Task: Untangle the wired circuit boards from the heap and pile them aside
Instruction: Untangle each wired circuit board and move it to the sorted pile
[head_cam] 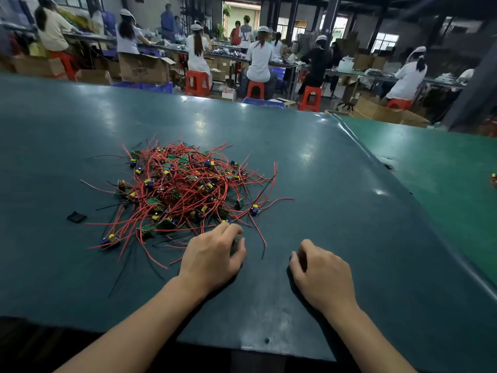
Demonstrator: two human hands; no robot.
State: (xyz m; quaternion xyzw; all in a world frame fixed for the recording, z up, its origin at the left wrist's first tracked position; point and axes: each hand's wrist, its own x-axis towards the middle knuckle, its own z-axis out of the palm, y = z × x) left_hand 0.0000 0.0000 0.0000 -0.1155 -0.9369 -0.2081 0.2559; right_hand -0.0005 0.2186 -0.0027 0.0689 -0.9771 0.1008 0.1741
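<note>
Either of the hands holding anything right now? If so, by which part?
Left hand has its fingers curled on something at the near edge of the heap; which part, cannot be told. Right hand holds nothing.

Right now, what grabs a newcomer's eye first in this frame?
The heap of circuit boards, a snarl of red wires left of centre on the dark green table. Next, the left hand curled at the heap's near edge, seemingly on one board, and the right hand loosely curled on bare table beside it.
</note>
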